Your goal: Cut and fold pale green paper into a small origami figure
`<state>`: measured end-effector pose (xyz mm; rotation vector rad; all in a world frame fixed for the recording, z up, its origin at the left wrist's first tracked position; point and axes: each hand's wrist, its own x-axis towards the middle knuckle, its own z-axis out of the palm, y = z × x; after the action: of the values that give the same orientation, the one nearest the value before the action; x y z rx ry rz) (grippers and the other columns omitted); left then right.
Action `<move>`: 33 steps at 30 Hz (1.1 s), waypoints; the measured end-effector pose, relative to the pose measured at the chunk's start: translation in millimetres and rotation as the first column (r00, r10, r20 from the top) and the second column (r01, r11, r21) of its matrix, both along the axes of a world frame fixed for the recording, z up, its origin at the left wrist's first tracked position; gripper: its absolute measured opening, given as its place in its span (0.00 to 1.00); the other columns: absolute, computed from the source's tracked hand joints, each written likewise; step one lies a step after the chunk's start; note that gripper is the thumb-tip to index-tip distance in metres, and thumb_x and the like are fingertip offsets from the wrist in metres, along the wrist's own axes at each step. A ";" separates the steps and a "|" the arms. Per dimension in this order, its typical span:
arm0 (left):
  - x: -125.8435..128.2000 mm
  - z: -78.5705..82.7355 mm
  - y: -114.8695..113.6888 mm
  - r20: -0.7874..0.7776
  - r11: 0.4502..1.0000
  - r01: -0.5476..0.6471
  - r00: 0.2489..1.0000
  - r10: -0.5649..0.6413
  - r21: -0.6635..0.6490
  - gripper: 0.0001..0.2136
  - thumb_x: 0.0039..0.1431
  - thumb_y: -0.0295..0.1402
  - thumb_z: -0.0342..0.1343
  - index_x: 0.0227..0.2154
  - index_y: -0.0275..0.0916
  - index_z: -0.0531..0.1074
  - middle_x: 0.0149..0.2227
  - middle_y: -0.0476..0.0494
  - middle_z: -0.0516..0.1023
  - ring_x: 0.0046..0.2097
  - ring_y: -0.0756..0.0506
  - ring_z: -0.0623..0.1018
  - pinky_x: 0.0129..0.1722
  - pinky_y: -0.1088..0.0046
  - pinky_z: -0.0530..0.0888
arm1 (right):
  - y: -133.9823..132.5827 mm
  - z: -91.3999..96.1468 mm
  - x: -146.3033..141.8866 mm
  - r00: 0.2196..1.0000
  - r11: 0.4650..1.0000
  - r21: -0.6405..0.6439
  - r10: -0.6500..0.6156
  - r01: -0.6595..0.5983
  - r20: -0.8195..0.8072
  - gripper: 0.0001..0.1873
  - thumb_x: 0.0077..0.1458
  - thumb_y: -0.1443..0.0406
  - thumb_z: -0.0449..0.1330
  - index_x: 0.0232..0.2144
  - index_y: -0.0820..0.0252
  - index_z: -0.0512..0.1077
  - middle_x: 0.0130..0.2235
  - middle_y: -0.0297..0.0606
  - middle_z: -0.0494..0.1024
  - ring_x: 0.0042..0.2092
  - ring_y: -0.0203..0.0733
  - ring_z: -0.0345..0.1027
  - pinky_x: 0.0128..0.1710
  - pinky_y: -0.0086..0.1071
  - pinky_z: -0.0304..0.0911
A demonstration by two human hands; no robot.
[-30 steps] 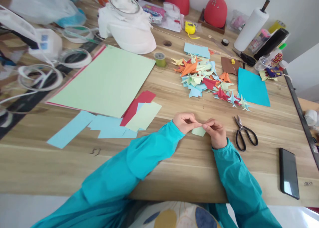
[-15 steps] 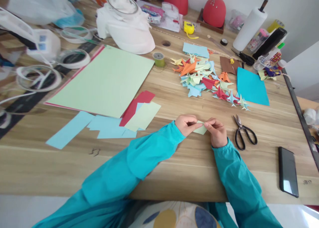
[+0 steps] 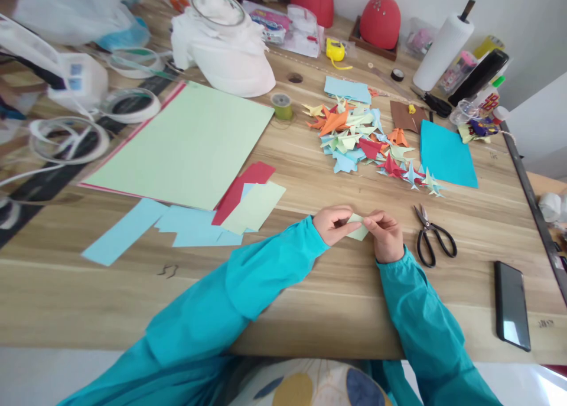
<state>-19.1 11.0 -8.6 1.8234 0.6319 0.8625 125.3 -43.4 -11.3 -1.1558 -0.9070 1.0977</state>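
A small pale green folded paper [image 3: 357, 229] lies between both hands, just above the wooden table [image 3: 310, 294]. My left hand [image 3: 333, 223] pinches its left side, fingers curled. My right hand [image 3: 387, 236] pinches its right side, thumb and fingers pressed together. Both arms wear teal sleeves. Black scissors [image 3: 433, 236] lie just right of my right hand. A pile of folded paper shapes [image 3: 363, 140] in orange, red, blue and green sits farther back.
A large pale green sheet [image 3: 186, 146] lies at the left, with blue, red and green paper strips [image 3: 199, 217] beside it. A teal sheet [image 3: 446, 154], a black phone [image 3: 511, 304], a green thread spool [image 3: 282, 105], tape rolls [image 3: 71, 137] and a paper towel roll [image 3: 443, 50] stand around.
The green paper has shifted slightly up between the fingertips, and the pinching fingers have adjusted their hold. Both arms stay in place.
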 end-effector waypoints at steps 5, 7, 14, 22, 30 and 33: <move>-0.8 0.3 -0.5 -0.026 1.000 -0.006 1.000 0.007 0.022 0.17 0.53 0.35 0.50 0.13 0.36 0.55 0.18 0.53 0.55 0.22 0.54 0.58 0.22 0.77 0.58 | -0.2 0.5 -0.6 0.999 1.000 -0.009 -0.028 0.029 0.033 0.06 0.40 0.65 0.65 0.17 0.58 0.71 0.21 0.30 0.68 0.25 0.32 0.60 0.26 0.29 0.55; -0.8 -0.2 -0.5 -0.028 1.000 -0.027 0.999 0.028 0.014 0.17 0.53 0.36 0.50 0.13 0.36 0.55 0.18 0.53 0.55 0.22 0.55 0.57 0.22 0.77 0.57 | 0.2 0.2 -0.3 0.998 0.998 -0.023 -0.055 0.055 0.011 0.06 0.39 0.65 0.65 0.17 0.58 0.71 0.21 0.30 0.68 0.24 0.32 0.59 0.25 0.29 0.55; 0.9 -5.3 -0.9 -0.054 0.996 -0.077 0.995 0.079 0.040 0.16 0.52 0.37 0.49 0.14 0.36 0.57 0.17 0.54 0.56 0.21 0.55 0.58 0.21 0.78 0.57 | 1.2 -0.7 -0.1 0.988 0.989 -0.091 -0.123 0.114 -0.095 0.07 0.37 0.65 0.66 0.17 0.59 0.70 0.21 0.29 0.69 0.24 0.31 0.59 0.24 0.28 0.54; 1.4 -3.5 -0.7 -0.150 0.991 -0.073 0.985 0.090 0.117 0.19 0.54 0.38 0.47 0.12 0.37 0.52 0.15 0.54 0.52 0.21 0.54 0.55 0.21 0.77 0.55 | 1.0 -0.2 -0.5 0.981 0.987 -0.114 -0.126 0.109 -0.151 0.08 0.36 0.65 0.67 0.17 0.60 0.70 0.21 0.29 0.70 0.24 0.31 0.60 0.25 0.27 0.55; 0.0 -6.5 0.8 -0.111 0.997 -0.063 0.991 0.068 0.048 0.19 0.53 0.39 0.49 0.11 0.36 0.54 0.15 0.54 0.53 0.20 0.55 0.55 0.21 0.77 0.56 | 1.2 -3.2 0.1 0.984 0.985 -0.102 -0.147 0.137 -0.104 0.09 0.36 0.63 0.66 0.17 0.59 0.70 0.21 0.29 0.70 0.24 0.32 0.60 0.25 0.29 0.56; -0.4 -6.2 1.5 -0.034 0.999 -0.043 0.999 0.043 0.013 0.14 0.54 0.38 0.49 0.18 0.35 0.63 0.20 0.51 0.61 0.23 0.54 0.61 0.24 0.77 0.60 | 0.8 -2.8 -1.2 0.990 0.991 -0.060 -0.126 0.123 -0.057 0.08 0.37 0.64 0.66 0.17 0.59 0.70 0.21 0.29 0.69 0.24 0.32 0.60 0.25 0.29 0.56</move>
<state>-19.5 12.5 -14.8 1.8446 0.6907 0.8672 124.1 -42.6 -14.1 -1.2025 -0.7512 1.0563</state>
